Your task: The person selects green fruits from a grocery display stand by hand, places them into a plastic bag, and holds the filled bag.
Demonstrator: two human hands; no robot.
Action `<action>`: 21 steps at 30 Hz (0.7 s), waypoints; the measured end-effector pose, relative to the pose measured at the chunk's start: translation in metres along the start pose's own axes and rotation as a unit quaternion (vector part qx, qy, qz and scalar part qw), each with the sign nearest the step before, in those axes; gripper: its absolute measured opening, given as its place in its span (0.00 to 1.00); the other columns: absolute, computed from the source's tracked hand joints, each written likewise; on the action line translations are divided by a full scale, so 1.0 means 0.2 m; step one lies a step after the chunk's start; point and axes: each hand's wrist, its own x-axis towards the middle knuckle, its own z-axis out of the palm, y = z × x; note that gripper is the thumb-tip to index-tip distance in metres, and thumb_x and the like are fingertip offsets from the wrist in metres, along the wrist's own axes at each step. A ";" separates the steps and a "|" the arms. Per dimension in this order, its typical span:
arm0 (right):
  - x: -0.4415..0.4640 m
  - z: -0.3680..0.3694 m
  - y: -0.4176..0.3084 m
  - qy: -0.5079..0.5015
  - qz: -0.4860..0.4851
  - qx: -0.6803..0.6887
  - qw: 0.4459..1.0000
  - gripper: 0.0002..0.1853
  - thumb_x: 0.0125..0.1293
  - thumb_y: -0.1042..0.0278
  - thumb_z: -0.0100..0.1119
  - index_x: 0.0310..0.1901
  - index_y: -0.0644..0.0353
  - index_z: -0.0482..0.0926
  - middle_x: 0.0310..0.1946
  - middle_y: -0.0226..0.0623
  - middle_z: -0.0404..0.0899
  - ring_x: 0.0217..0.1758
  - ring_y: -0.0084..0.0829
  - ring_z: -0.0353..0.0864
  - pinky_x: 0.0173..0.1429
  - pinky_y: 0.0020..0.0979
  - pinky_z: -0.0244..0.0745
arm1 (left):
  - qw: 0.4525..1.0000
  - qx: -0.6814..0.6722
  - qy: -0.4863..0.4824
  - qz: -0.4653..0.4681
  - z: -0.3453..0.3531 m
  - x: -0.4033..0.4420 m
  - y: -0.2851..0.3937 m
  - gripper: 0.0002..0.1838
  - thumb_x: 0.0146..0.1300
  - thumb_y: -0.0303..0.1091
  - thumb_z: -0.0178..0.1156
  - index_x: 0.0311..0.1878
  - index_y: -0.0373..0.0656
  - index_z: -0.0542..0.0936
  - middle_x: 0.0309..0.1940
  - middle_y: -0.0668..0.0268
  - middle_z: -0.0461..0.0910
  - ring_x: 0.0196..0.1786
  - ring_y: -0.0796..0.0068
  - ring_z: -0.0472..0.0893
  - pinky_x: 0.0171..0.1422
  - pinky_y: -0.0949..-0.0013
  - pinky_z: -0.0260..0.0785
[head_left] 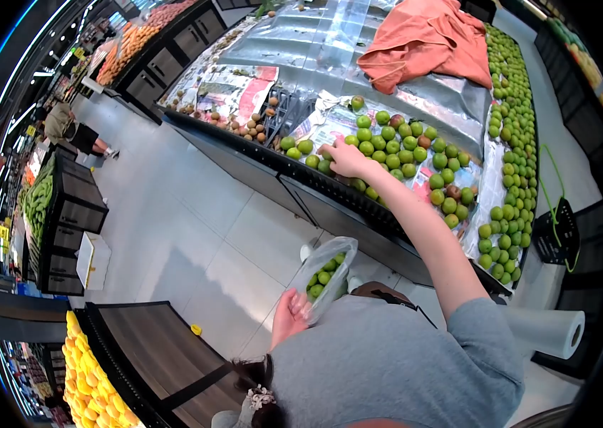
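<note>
In the head view, my left hand (289, 315) is closed on the edge of a clear plastic bag (344, 251). Round green fruits, plum-like in look, lie inside the bag (323, 278). My right hand (348, 158) reaches over the front edge of the display stand, fingers stretched toward the loose green fruits (380, 145). One green fruit (324, 167) lies right beside its fingertips; I see nothing clearly gripped there. A few fruits in the pile are reddish brown.
An orange-red cloth (426, 44) lies on the stand's metal surface, near small brown fruits (251, 130). More green fruits (512, 128) line the right side. A plastic roll (547, 332) and a black basket (557, 232) are at right. Yellow fruits (88, 378) fill a stand; another person (70, 132) stands far left.
</note>
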 end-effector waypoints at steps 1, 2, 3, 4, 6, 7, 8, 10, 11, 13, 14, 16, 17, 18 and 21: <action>0.02 0.01 0.02 0.004 -0.002 0.026 1.000 0.25 0.50 0.74 0.51 0.53 0.45 0.68 0.52 0.51 0.65 0.53 0.50 0.70 0.57 0.40 0.66 | 1.000 0.009 -0.014 -0.019 0.01 0.04 0.04 0.18 0.65 0.37 0.47 0.19 0.50 0.58 0.14 0.74 0.51 0.17 0.80 0.54 0.23 0.74 0.50; 0.04 0.02 0.05 0.007 -0.008 0.064 0.998 0.23 0.48 0.76 0.53 0.49 0.49 0.66 0.51 0.50 0.64 0.51 0.50 0.70 0.54 0.40 0.67 | 1.000 0.010 -0.004 -0.028 0.02 0.08 0.09 0.18 0.65 0.37 0.47 0.19 0.50 0.58 0.14 0.75 0.51 0.17 0.80 0.54 0.22 0.75 0.49; 0.05 0.03 0.07 0.034 -0.027 0.093 0.995 0.22 0.49 0.77 0.54 0.48 0.51 0.66 0.50 0.48 0.65 0.51 0.50 0.70 0.54 0.40 0.67 | 0.999 0.012 0.006 -0.038 0.05 0.11 0.16 0.18 0.65 0.37 0.48 0.19 0.50 0.58 0.14 0.75 0.51 0.17 0.81 0.54 0.22 0.75 0.48; 0.06 0.05 0.09 0.063 -0.045 0.120 0.990 0.21 0.49 0.77 0.54 0.47 0.52 0.65 0.49 0.47 0.65 0.50 0.49 0.70 0.53 0.41 0.67 | 0.999 0.014 0.015 -0.048 0.08 0.16 0.23 0.18 0.65 0.37 0.48 0.19 0.50 0.57 0.14 0.75 0.51 0.17 0.82 0.53 0.22 0.75 0.47; 0.02 0.01 0.04 0.089 -0.029 0.129 0.987 0.19 0.50 0.78 0.55 0.43 0.55 0.63 0.45 0.44 0.66 0.49 0.47 0.71 0.51 0.40 0.67 | 0.996 0.052 -0.021 -0.066 0.11 0.28 0.37 0.18 0.65 0.37 0.47 0.19 0.50 0.57 0.14 0.75 0.51 0.17 0.82 0.53 0.21 0.76 0.47; 0.02 0.01 0.02 0.089 -0.015 0.109 0.990 0.19 0.50 0.78 0.55 0.45 0.55 0.62 0.45 0.45 0.67 0.48 0.46 0.71 0.50 0.38 0.68 | 0.994 0.071 -0.041 -0.075 0.13 0.34 0.43 0.18 0.65 0.37 0.47 0.19 0.50 0.57 0.14 0.75 0.51 0.17 0.83 0.53 0.21 0.76 0.46; 0.01 0.01 -0.01 0.103 0.014 0.134 0.986 0.20 0.51 0.78 0.55 0.46 0.55 0.62 0.46 0.45 0.68 0.48 0.45 0.71 0.50 0.37 0.68 | 0.990 0.086 -0.063 -0.094 0.16 0.39 0.50 0.18 0.66 0.37 0.47 0.19 0.49 0.57 0.14 0.75 0.51 0.17 0.83 0.52 0.21 0.76 0.46; -0.01 -0.02 -0.09 0.132 0.089 0.248 0.955 0.23 0.55 0.77 0.55 0.53 0.54 0.62 0.49 0.45 0.69 0.51 0.38 0.72 0.52 0.33 0.68 | 0.980 0.110 -0.109 -0.126 0.22 0.47 0.61 0.19 0.66 0.37 0.46 0.19 0.49 0.56 0.14 0.75 0.51 0.17 0.83 0.52 0.21 0.76 0.45; -0.01 0.02 -0.07 0.180 0.059 0.284 0.940 0.26 0.58 0.76 0.54 0.58 0.54 0.60 0.53 0.42 0.67 0.56 0.33 0.69 0.57 0.32 0.65 | 0.976 0.108 -0.127 -0.139 0.23 0.52 0.67 0.19 0.66 0.37 0.46 0.19 0.49 0.56 0.13 0.75 0.51 0.17 0.83 0.52 0.21 0.77 0.44; -0.03 0.00 -0.15 0.216 0.017 0.518 0.828 0.27 0.59 0.74 0.54 0.60 0.54 0.58 0.55 0.39 0.65 0.59 0.32 0.66 0.62 0.32 0.62 | 0.968 0.102 -0.158 -0.168 0.22 0.59 0.77 0.20 0.67 0.37 0.45 0.18 0.49 0.55 0.13 0.75 0.51 0.17 0.84 0.51 0.20 0.77 0.43; -0.08 -0.04 -0.21 0.206 0.020 0.569 0.796 0.27 0.61 0.72 0.54 0.61 0.56 0.58 0.57 0.37 0.64 0.60 0.31 0.66 0.63 0.32 0.61 | 0.966 0.111 -0.156 -0.173 0.22 0.62 0.81 0.20 0.67 0.37 0.45 0.18 0.49 0.55 0.13 0.75 0.51 0.17 0.84 0.51 0.20 0.77 0.43; -0.11 -0.04 -0.30 0.207 0.015 0.621 0.756 0.26 0.61 0.71 0.55 0.60 0.57 0.59 0.56 0.38 0.64 0.60 0.30 0.65 0.63 0.33 0.62 | 0.963 0.132 -0.149 -0.182 0.24 0.68 0.89 0.21 0.67 0.38 0.45 0.18 0.49 0.54 0.13 0.76 0.51 0.17 0.84 0.51 0.20 0.76 0.43; -0.11 -0.02 -0.32 0.207 0.006 0.650 0.731 0.26 0.61 0.70 0.55 0.60 0.57 0.60 0.56 0.38 0.64 0.61 0.30 0.65 0.63 0.33 0.63 | 0.962 0.133 -0.144 -0.192 0.24 0.70 0.92 0.21 0.67 0.38 0.45 0.18 0.49 0.54 0.13 0.76 0.51 0.17 0.84 0.50 0.20 0.76 0.42; -0.11 -0.01 -0.36 0.225 0.013 0.651 0.725 0.22 0.61 0.71 0.54 0.57 0.56 0.63 0.55 0.38 0.65 0.55 0.30 0.70 0.57 0.31 0.68 | 0.960 0.134 -0.139 -0.201 0.25 0.72 0.94 0.21 0.67 0.38 0.44 0.18 0.49 0.54 0.13 0.76 0.51 0.16 0.84 0.50 0.20 0.76 0.42; -0.13 -0.03 -0.45 0.171 0.063 0.685 0.705 0.20 0.61 0.71 0.53 0.54 0.56 0.64 0.53 0.38 0.67 0.46 0.28 0.75 0.51 0.27 0.72 | 0.954 0.138 -0.152 -0.219 0.26 0.78 1.01 0.21 0.67 0.38 0.45 0.18 0.49 0.54 0.14 0.76 0.51 0.16 0.84 0.50 0.20 0.76 0.42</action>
